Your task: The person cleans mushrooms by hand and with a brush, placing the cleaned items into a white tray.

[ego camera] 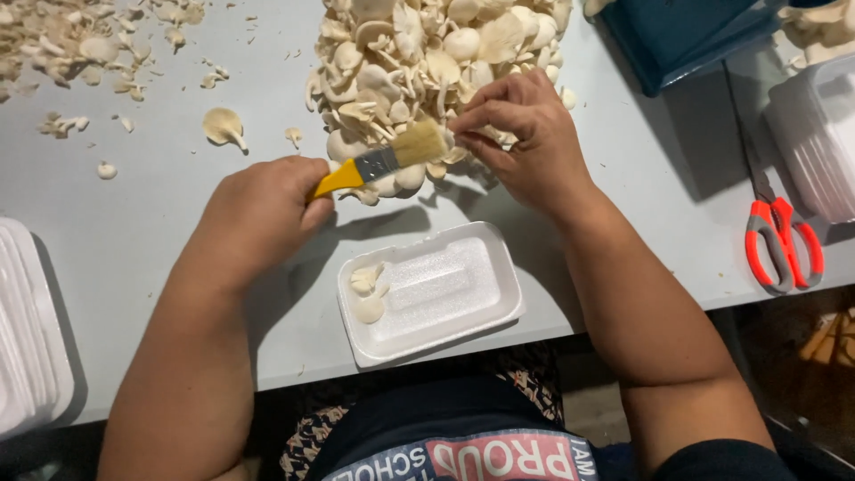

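My left hand (267, 209) grips a yellow-handled paintbrush (383, 160), whose pale bristles point right toward my right hand (525, 134). That right hand pinches a small pale mushroom at the near edge of a big heap of oyster mushrooms (427, 62), and the bristles touch the pinched piece. Just in front of both hands lies a white foam tray (445, 289) at the table's near edge, with a few mushroom pieces (367, 294) in its left end.
Orange-handled scissors (782, 245) lie at the right. A stack of white foam trays (815, 134) stands far right, another stack (27, 330) at the left edge. A blue bin (677, 36) sits at the top right. Mushroom scraps (80, 44) litter the top left.
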